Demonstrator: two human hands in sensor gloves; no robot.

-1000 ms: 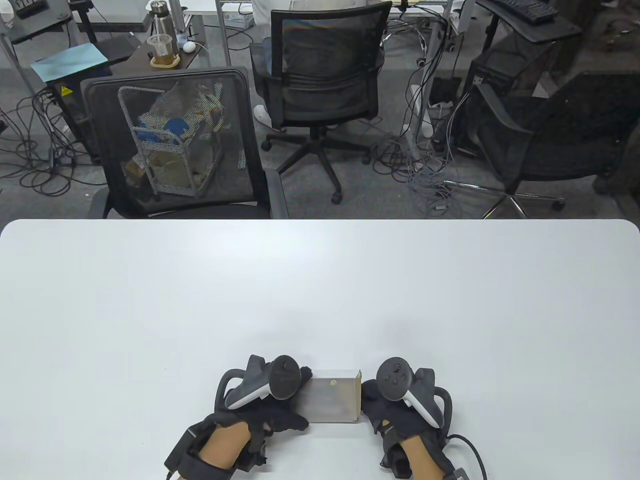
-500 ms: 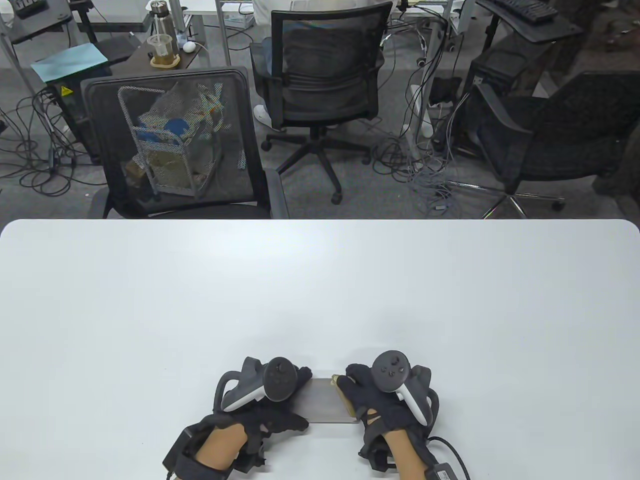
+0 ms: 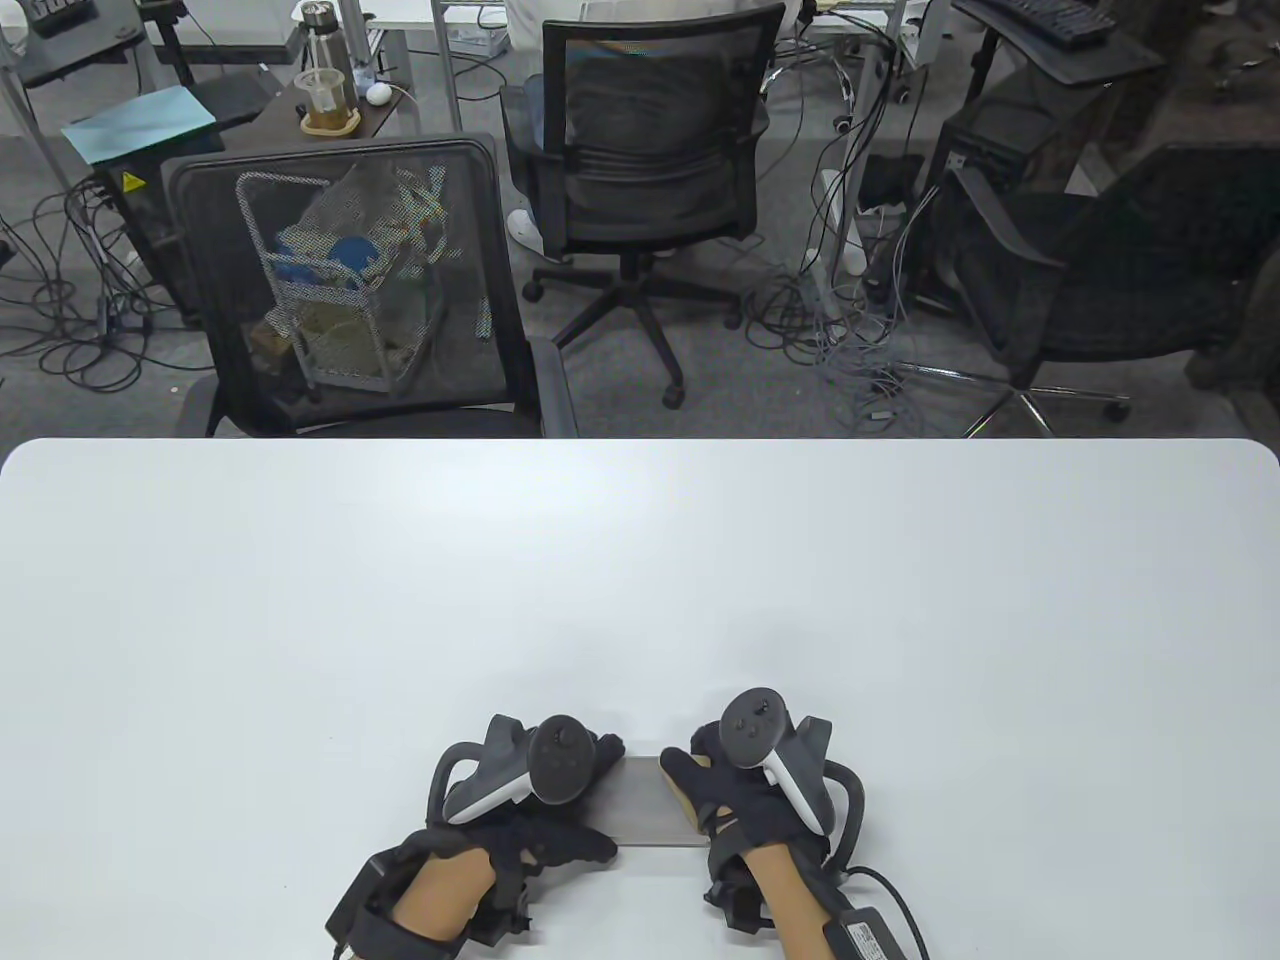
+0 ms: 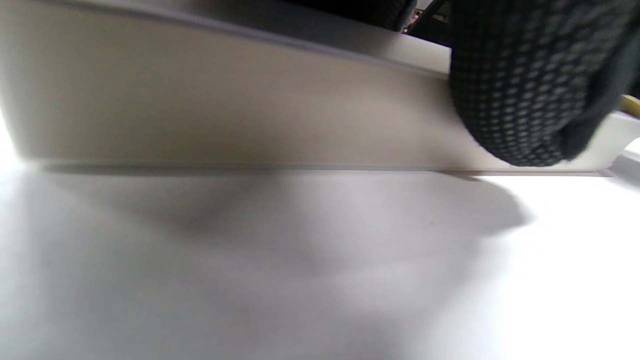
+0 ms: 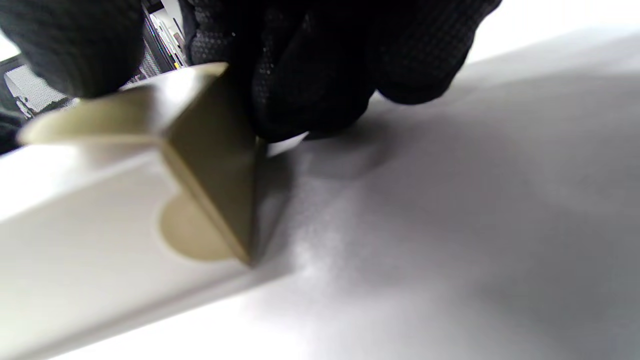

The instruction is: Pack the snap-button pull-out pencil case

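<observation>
A flat grey pencil case lies on the white table near its front edge, between my hands. My left hand holds its left end, and a gloved fingertip rests against the case's long side in the left wrist view. My right hand lies over the case's right end and presses down the olive flap. In the right wrist view my fingers press on the folded olive flap at the end of the pale case. The snap button is hidden under the hand.
Beyond the table's far edge stand a mesh chair holding a wire basket, and other office chairs with floor cables.
My right hand has moved left and up over the case's right end, folding the olive flap down over the top and covering the snap button. My left hand has stayed in place.
</observation>
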